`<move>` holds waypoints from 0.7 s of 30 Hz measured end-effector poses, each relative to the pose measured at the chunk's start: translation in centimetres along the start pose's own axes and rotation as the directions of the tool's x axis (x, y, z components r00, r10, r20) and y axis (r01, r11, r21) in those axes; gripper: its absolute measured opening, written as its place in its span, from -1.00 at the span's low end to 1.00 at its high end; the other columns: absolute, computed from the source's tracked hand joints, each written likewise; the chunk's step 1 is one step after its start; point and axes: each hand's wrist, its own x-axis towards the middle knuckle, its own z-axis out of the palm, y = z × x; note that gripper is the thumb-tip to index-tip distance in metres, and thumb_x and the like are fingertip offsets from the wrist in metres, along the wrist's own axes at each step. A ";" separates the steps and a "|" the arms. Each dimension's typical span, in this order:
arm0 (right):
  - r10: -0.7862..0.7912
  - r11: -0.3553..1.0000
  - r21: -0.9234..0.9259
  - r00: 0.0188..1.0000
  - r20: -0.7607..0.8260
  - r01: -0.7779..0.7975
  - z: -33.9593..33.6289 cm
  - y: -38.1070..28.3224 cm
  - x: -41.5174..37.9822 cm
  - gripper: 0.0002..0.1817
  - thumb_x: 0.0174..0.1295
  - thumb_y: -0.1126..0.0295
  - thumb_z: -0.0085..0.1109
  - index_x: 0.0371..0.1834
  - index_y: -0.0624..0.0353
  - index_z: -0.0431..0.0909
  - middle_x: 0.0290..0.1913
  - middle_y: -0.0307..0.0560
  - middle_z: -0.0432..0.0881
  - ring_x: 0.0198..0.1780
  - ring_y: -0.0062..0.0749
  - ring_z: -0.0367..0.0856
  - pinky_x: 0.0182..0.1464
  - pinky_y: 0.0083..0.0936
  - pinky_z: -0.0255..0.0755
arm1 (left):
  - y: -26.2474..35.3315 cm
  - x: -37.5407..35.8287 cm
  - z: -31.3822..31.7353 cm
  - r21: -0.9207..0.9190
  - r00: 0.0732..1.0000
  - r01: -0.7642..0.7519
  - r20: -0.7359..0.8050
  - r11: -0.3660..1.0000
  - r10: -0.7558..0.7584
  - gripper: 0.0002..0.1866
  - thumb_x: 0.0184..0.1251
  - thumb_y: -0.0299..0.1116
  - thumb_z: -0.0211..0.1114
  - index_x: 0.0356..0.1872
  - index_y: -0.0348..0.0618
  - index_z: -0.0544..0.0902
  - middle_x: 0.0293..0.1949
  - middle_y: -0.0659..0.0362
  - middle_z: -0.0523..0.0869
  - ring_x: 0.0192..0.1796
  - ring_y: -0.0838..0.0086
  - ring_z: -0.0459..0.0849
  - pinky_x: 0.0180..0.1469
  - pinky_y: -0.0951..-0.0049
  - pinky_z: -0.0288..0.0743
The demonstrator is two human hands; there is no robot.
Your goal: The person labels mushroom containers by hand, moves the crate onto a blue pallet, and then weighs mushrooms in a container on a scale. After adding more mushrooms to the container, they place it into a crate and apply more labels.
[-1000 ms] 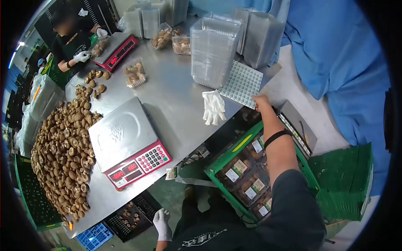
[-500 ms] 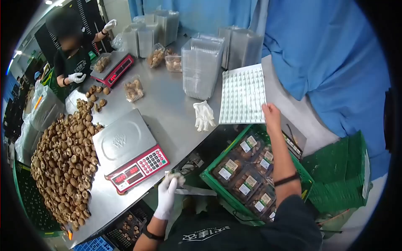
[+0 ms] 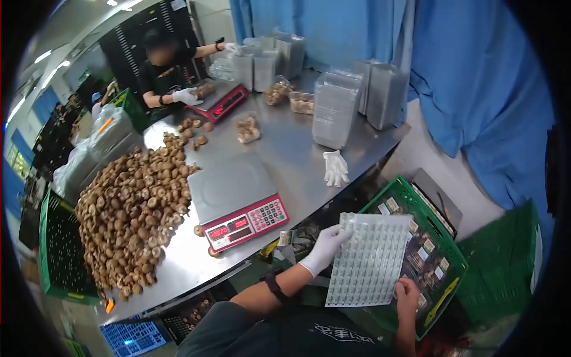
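While the far end of the sheet leans slightly to the right, its long axis runs away from the person's body; it is held tilted in front of the person, partly over the green crate. The gloved left hand pinches its far left corner; the bare right hand has its fingers closed at the near right edge. The crate contains labelled packs of mushrooms, partly hidden by the sheet, so I can't count them all; folded green crates stand to its right. Low on the left are one blue crate and one black crate, the black one with mushrooms inside.

On the metal table sits the nearer of two red-based scales, the near scale; one loose white glove lies well apart from it, and a mushroom pile, too many to count, spreads to its left. Farther off, three clear mushroom packs rest on the table, near tall stacks of clear trays; at the far scale, a co-worker has one gloved hand at a single pack and the other at the trays.
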 end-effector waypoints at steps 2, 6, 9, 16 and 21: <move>-0.146 0.989 -0.027 0.976 -0.161 0.143 -1.0 -0.2 0.2 -0.82 0.21 0.59 0.21 -0.12 0.34 0.57 -0.21 -0.18 0.56 -0.23 -0.54 0.50 -0.13 -0.58 0.40 | -0.6 -1.0 1.0 0.109 0.999 -0.032 0.009 0.994 0.031 -0.79 0.46 -0.30 0.27 -0.13 -0.25 0.71 -0.29 0.35 0.71 -0.24 0.73 0.58 -0.14 0.60 0.47; -0.614 0.752 -0.452 0.758 -0.219 0.479 -3.0 -6.2 0.7 -0.63 0.14 0.63 0.23 0.06 0.30 0.57 0.11 0.04 0.57 0.04 -0.15 0.59 0.09 -0.37 0.44 | -0.9 -4.0 4.6 0.460 0.981 -0.160 0.171 0.873 0.090 -0.78 0.48 -0.31 0.25 -0.15 -0.29 0.69 -0.34 0.39 0.67 -0.30 0.77 0.52 -0.23 0.66 0.42; -0.691 0.656 -0.381 0.721 0.043 0.652 -3.2 -11.2 1.0 -0.59 0.13 0.61 0.26 0.10 0.28 0.57 0.14 0.09 0.59 0.11 0.00 0.57 0.17 -0.27 0.43 | -1.0 -6.9 7.7 0.631 0.947 -0.312 0.269 0.710 0.177 -0.75 0.46 -0.32 0.26 -0.08 -0.34 0.68 -0.35 0.37 0.67 -0.24 0.74 0.53 -0.18 0.59 0.48; -0.603 0.780 -0.057 0.773 0.197 0.623 -3.7 -8.0 1.3 -0.81 0.22 0.50 0.29 -0.10 0.24 0.66 -0.20 0.03 0.73 -0.14 -0.04 0.70 -0.09 -0.30 0.55 | -3.1 -10.5 11.1 0.564 0.992 -0.067 0.127 0.823 -0.006 -0.77 0.45 -0.41 0.26 0.01 -0.30 0.70 -0.25 0.29 0.74 -0.19 0.71 0.60 -0.10 0.62 0.50; -0.541 0.835 0.029 0.809 0.231 0.550 -4.2 -7.2 0.7 -0.85 0.28 0.46 0.25 -0.12 0.24 0.66 -0.22 0.06 0.72 -0.21 -0.05 0.72 -0.19 -0.34 0.57 | -2.9 -10.9 12.2 0.448 0.984 -0.152 0.155 0.881 0.091 -0.49 0.47 -0.46 0.22 0.40 -0.25 0.34 -0.19 0.34 0.63 -0.27 0.75 0.50 -0.17 0.69 0.42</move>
